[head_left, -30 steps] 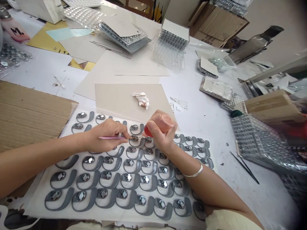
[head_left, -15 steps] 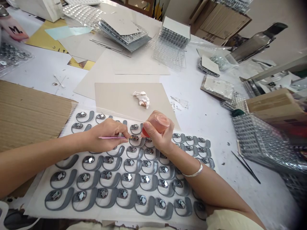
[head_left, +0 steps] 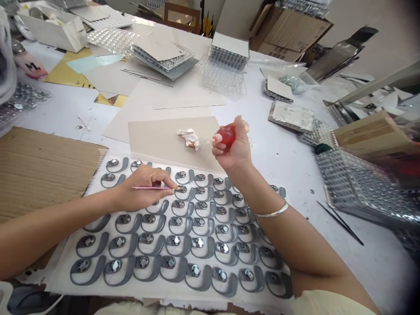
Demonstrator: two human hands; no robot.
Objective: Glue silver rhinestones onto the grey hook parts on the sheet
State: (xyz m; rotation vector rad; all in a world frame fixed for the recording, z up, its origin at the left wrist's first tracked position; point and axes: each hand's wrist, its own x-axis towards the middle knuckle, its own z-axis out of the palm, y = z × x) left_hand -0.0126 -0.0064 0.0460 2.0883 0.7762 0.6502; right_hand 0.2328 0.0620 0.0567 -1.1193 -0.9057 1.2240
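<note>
The person's left hand pinches a slim pink pick between thumb and fingers, low over the work, with the pick's tip on a small round rhinestone. That stone sits in the upper middle of rows of grey hook-shaped pieces laid out on a white backing sheet. The right hand is clenched around a red squeeze bulb and held up off the rows, its thin tip pointing left, just beside a crumpled tissue on a grey card. A silver bangle circles that wrist. The card's lower edge meets the sheet's top edge. Corrugated cardboard lies at the left, close to the sheet's upper left corner. To the right, a stretch of white desk gives the right arm room before thin black tweezers and a clear plastic tray of rhinestones.
</note>
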